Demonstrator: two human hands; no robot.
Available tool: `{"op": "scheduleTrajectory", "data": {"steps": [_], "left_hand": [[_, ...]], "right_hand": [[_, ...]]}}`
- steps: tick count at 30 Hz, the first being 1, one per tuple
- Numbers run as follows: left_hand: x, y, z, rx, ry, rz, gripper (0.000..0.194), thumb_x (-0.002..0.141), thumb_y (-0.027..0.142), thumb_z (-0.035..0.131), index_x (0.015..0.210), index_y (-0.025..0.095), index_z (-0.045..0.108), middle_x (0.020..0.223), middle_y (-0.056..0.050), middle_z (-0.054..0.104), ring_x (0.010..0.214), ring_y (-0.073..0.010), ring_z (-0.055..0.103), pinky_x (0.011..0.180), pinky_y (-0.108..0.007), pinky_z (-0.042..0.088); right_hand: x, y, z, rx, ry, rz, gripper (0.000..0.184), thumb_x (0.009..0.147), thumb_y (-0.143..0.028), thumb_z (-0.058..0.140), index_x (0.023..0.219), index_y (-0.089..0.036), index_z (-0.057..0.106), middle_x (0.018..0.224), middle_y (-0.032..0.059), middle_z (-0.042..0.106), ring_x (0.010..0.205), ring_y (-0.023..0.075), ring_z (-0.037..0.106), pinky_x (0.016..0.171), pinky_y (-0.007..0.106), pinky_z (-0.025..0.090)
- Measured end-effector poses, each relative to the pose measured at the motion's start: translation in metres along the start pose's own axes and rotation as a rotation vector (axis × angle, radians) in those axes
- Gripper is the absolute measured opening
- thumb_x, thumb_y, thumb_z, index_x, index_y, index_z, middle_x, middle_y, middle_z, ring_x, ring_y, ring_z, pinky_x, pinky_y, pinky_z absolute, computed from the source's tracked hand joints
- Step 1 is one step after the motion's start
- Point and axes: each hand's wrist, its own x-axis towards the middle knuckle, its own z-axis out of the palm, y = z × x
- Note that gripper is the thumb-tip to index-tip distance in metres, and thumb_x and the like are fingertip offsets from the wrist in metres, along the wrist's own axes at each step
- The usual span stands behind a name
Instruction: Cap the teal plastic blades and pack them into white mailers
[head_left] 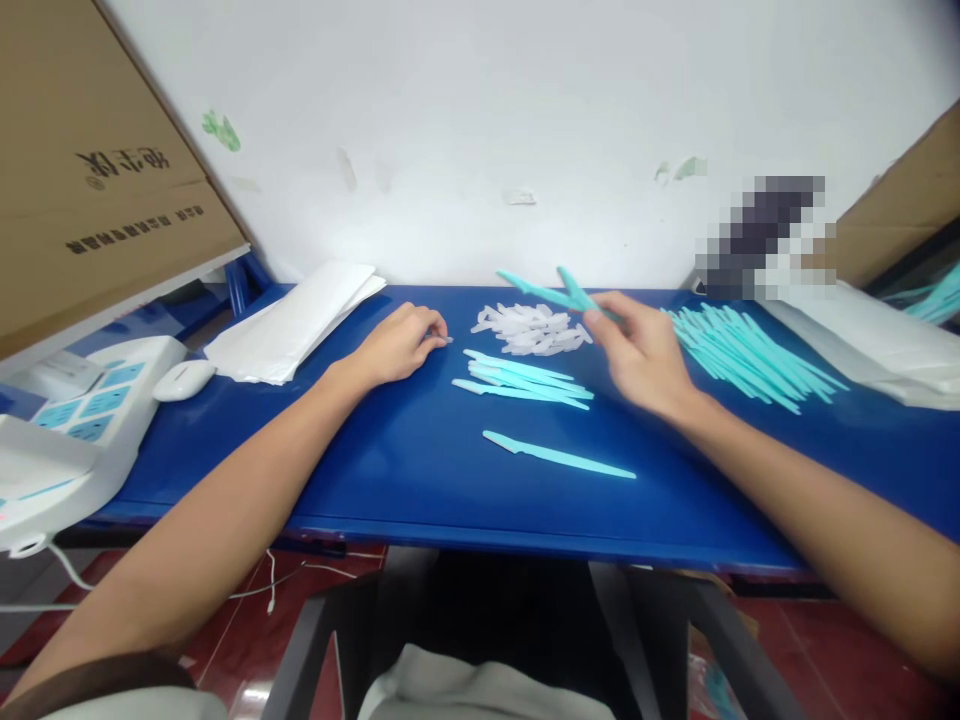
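My right hand (pixel 637 345) pinches turquoise eyebrow razors (pixel 541 291), two of which show, raised above the table with their tips apart. Close to the back of the table, my left hand (pixel 405 343) is closed with thumb and forefinger together. A small whitish cap (pixel 449 340) peeks out at its fingertips. Between the hands lies a heap of translucent white caps (pixel 529 328). Nearer to me is a small bunch of turquoise razors (pixel 525 380), and in front of that a single razor (pixel 559 458). A larger pile of razors (pixel 750 355) spreads to the right of my right hand.
White paper or bags (pixel 296 325) lie at the back left, beside a white mouse-like object (pixel 184 381) and a white device with blue keys (pixel 105 400). Plastic bags (pixel 885 345) lie at the right. A cardboard box (pixel 112 150) stands left; the wall (pixel 465 130) rises behind the blue table (pixel 420 470).
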Motion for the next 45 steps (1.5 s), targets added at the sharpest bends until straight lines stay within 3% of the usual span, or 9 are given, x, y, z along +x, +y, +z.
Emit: {"op": "scheduleTrajectory", "data": {"steps": [3,5,10,14,19,27,36,45], "left_hand": [[0.001,0.013,0.002,-0.286,0.160,-0.061,0.026,0.093,0.040,0.059,0.100,0.018,0.071,0.091,-0.007,0.072,0.084,-0.0216,0.063,0.081,-0.035,0.049],[0.002,0.023,0.004,-0.529,0.249,-0.103,0.034,0.092,0.046,0.062,0.107,0.017,0.070,0.089,-0.007,0.072,0.079,-0.0189,0.064,0.074,-0.030,0.050],[0.003,0.035,0.011,-0.816,0.293,-0.114,0.047,0.090,0.060,0.067,0.101,0.015,0.074,0.080,-0.005,0.066,0.070,-0.0139,0.058,0.065,-0.025,0.048],[0.003,0.034,0.016,-0.877,0.309,-0.133,0.051,0.090,0.064,0.065,0.098,0.015,0.077,0.065,0.000,0.056,0.058,-0.0110,0.049,0.058,-0.024,0.043],[0.003,0.037,0.015,-0.966,0.347,-0.154,0.052,0.085,0.066,0.070,0.091,0.015,0.078,0.064,0.000,0.056,0.058,-0.0108,0.049,0.058,-0.024,0.043],[0.002,0.042,0.015,-1.050,0.309,-0.156,0.050,0.084,0.064,0.072,0.083,0.014,0.074,0.061,0.000,0.056,0.057,-0.0101,0.048,0.055,-0.024,0.040],[-0.001,0.058,0.018,-1.075,0.301,-0.146,0.045,0.084,0.060,0.074,0.095,0.017,0.070,0.056,0.003,0.054,0.051,-0.0094,0.047,0.051,-0.024,0.038],[-0.003,0.061,0.017,-1.020,0.243,-0.129,0.047,0.086,0.055,0.074,0.112,0.017,0.066,0.054,0.004,0.059,0.049,-0.0101,0.049,0.051,-0.023,0.039]], "right_hand": [[-0.002,0.000,0.004,-0.132,-0.144,-0.058,0.034,0.101,-0.043,0.049,0.109,-0.022,0.075,0.096,0.0071,0.078,0.084,0.0263,0.070,0.074,0.037,0.048],[-0.003,0.001,0.005,-0.157,-0.169,-0.086,0.036,0.102,-0.042,0.046,0.112,-0.021,0.074,0.105,0.0084,0.078,0.093,0.0281,0.072,0.078,0.037,0.050],[-0.002,0.002,0.003,-0.162,-0.149,-0.154,0.037,0.103,-0.041,0.045,0.117,-0.021,0.074,0.110,0.0103,0.078,0.098,0.0288,0.072,0.082,0.039,0.052],[-0.003,0.001,0.001,-0.199,-0.162,-0.191,0.035,0.103,-0.039,0.048,0.119,-0.021,0.073,0.107,0.0105,0.077,0.093,0.0279,0.071,0.079,0.039,0.051],[-0.003,0.001,-0.002,-0.220,-0.165,-0.221,0.035,0.104,-0.039,0.046,0.118,-0.022,0.073,0.099,0.0096,0.075,0.084,0.0256,0.067,0.074,0.037,0.048],[-0.001,-0.002,-0.008,-0.300,-0.189,-0.283,0.037,0.104,-0.036,0.042,0.118,-0.023,0.074,0.079,0.0065,0.064,0.074,0.0240,0.061,0.068,0.036,0.042],[-0.005,-0.010,-0.006,-0.328,-0.286,-0.347,0.039,0.106,-0.033,0.038,0.124,-0.023,0.070,0.092,0.0085,0.070,0.079,0.0238,0.064,0.069,0.036,0.046],[-0.008,-0.017,0.001,-0.173,-0.285,-0.250,0.035,0.104,-0.035,0.042,0.120,-0.023,0.071,0.107,0.0109,0.076,0.093,0.0281,0.070,0.081,0.041,0.051]]}}
